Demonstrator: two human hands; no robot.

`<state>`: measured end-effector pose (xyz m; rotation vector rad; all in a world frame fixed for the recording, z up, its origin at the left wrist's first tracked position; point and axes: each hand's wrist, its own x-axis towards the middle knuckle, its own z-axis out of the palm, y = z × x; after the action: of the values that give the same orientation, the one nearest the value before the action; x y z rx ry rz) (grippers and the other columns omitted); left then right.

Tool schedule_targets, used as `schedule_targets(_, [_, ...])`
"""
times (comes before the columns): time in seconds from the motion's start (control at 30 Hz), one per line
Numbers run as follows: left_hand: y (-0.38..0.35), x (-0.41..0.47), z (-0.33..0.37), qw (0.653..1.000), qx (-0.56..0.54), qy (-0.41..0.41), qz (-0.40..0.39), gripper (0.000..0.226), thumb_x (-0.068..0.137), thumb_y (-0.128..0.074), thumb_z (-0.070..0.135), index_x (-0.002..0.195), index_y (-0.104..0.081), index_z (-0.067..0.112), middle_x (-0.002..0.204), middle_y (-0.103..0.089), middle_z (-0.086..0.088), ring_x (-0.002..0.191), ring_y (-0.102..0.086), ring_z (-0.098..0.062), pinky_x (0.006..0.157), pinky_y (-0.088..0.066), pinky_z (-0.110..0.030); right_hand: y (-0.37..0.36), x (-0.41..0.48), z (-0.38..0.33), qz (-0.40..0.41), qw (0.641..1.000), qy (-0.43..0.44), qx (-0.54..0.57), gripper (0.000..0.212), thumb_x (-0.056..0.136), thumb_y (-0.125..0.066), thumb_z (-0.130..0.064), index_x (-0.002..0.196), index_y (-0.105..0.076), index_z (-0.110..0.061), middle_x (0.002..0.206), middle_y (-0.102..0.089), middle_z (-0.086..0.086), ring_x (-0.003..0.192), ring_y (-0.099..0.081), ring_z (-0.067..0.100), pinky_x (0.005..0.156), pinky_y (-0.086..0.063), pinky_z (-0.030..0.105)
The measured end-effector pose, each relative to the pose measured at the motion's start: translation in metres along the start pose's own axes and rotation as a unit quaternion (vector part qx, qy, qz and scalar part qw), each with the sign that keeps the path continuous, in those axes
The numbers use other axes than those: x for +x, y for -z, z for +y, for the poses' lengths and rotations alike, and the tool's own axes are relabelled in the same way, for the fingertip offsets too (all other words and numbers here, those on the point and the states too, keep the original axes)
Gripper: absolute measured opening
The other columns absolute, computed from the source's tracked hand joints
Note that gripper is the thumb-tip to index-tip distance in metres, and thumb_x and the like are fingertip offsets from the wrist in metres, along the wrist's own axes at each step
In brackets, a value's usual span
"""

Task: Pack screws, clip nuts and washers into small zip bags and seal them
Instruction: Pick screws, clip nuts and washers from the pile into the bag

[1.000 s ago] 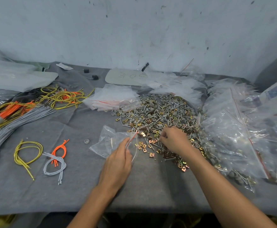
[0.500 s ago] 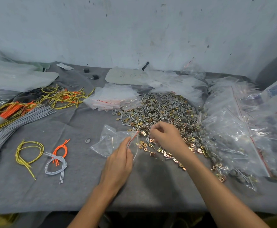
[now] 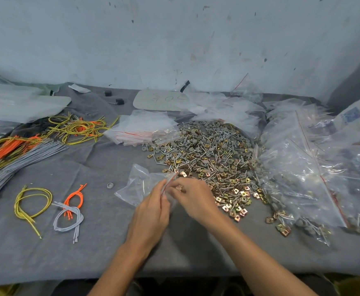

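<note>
On our grey felt-covered table (image 3: 102,248) spreads a heap of silver screws, brass clip nuts and grey washers (image 3: 213,159). At its near-left edge, our left hand (image 3: 151,212) pinches the mouth of a small clear red-striped zip bag (image 3: 138,184). The fingers of our right hand (image 3: 194,197) bunch there too, and we cannot tell what they hold.

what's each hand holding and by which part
Left hand pinches the small zip bag at its red-striped mouth; right hand holds small metal parts in its fingertips.
</note>
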<state>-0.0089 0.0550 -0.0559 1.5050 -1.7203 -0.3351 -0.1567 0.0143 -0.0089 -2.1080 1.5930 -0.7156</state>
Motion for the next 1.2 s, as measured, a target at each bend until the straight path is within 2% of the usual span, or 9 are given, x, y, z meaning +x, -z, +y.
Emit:
schedule_targets(0.1, [-0.002,-0.001,-0.002,1.0,0.012,0.013,-0.007,0.043,0.097,-0.031,0.043,0.14,-0.031,0.048,0.13,-0.062,0.01,0.108,-0.058,-0.013,0.084,-0.05,-0.034,0.022,0.008,0.018,0.033,0.999,-0.038,-0.002,0.009,0.094,-0.065,-0.036,0.089,-0.071,-0.032,0.072,-0.065,-0.016,0.065,-0.059,-0.001,0.062,-0.044,0.028])
schedule_targets(0.17, [-0.001,-0.002,-0.001,1.0,0.015,0.015,-0.01,0.044,0.097,-0.029,0.044,0.141,-0.034,0.044,0.127,-0.064,0.006,0.106,-0.06,-0.016,0.084,-0.05,-0.036,0.04,0.018,0.035,0.045,0.996,-0.067,-0.049,0.009,0.096,-0.062,-0.031,0.088,-0.068,-0.032,0.074,-0.063,-0.017,0.061,-0.059,-0.002,0.061,-0.051,0.029])
schedule_targets(0.3, [0.0,-0.002,0.001,1.0,0.015,0.019,-0.015,0.044,0.098,-0.03,0.043,0.142,-0.033,0.044,0.122,-0.065,0.007,0.099,-0.061,-0.015,0.08,-0.051,-0.037,0.068,0.038,0.067,0.035,0.983,-0.104,-0.149,0.013,0.099,-0.059,-0.021,0.107,-0.069,-0.023,0.111,-0.069,-0.003,0.095,-0.066,0.017,0.085,-0.058,0.043])
schedule_targets(0.37, [0.0,-0.002,0.001,1.0,0.015,0.021,-0.017,0.044,0.098,-0.03,0.042,0.142,-0.033,0.043,0.121,-0.065,0.007,0.098,-0.061,-0.014,0.08,-0.051,-0.036,0.073,0.043,0.076,-0.016,0.979,-0.104,-0.176,0.025,0.1,-0.059,-0.022,0.123,-0.067,-0.023,0.129,-0.065,0.001,0.095,-0.067,0.018,0.088,-0.058,0.042])
schedule_targets(0.47, [0.0,-0.002,0.001,0.999,0.017,0.025,-0.02,0.043,0.099,-0.029,0.042,0.142,-0.034,0.043,0.119,-0.065,0.01,0.096,-0.059,-0.009,0.077,-0.048,-0.032,0.073,0.045,0.08,-0.068,0.975,-0.092,-0.192,0.033,0.099,-0.063,-0.023,0.131,-0.063,-0.026,0.134,-0.061,0.001,0.1,-0.067,0.019,0.092,-0.056,0.042])
schedule_targets(0.67, [0.003,-0.002,0.003,0.999,0.016,0.025,-0.028,0.041,0.104,-0.035,0.036,0.144,-0.033,0.044,0.113,-0.064,0.012,0.09,-0.055,-0.003,0.074,-0.044,-0.028,0.068,0.042,0.079,-0.042,0.973,-0.046,-0.222,0.007,0.098,-0.063,-0.021,0.095,-0.069,-0.021,0.099,-0.06,-0.005,0.097,-0.06,0.018,0.088,-0.054,0.038])
schedule_targets(0.93, [0.004,-0.002,0.005,0.999,0.017,0.026,-0.031,0.04,0.105,-0.038,0.032,0.143,-0.034,0.043,0.106,-0.063,0.015,0.085,-0.055,0.003,0.07,-0.045,-0.028,0.08,0.033,0.078,-0.03,0.976,-0.048,-0.21,0.017,0.103,-0.047,-0.018,0.088,-0.056,-0.02,0.095,-0.057,-0.003,0.091,-0.054,0.02,0.086,-0.051,0.042])
schedule_targets(1.07, [0.004,-0.002,0.006,0.999,0.016,0.024,-0.031,0.04,0.104,-0.035,0.036,0.142,-0.033,0.045,0.101,-0.058,0.021,0.083,-0.054,0.005,0.067,-0.04,-0.022,0.082,0.023,0.062,-0.007,0.988,-0.023,-0.152,0.012,0.101,-0.054,-0.025,0.09,-0.059,-0.025,0.093,-0.057,-0.012,0.089,-0.055,0.011,0.079,-0.046,0.029])
schedule_targets(1.2, [0.003,-0.002,0.005,0.999,0.011,0.026,-0.018,0.042,0.102,-0.032,0.039,0.143,-0.035,0.042,0.123,-0.064,0.011,0.101,-0.056,-0.004,0.081,-0.046,-0.028,0.065,0.006,0.03,-0.055,0.996,0.018,-0.068,0.01,0.095,-0.064,-0.033,0.086,-0.063,-0.03,0.091,-0.059,-0.016,0.084,-0.056,0.001,0.074,-0.048,0.025])
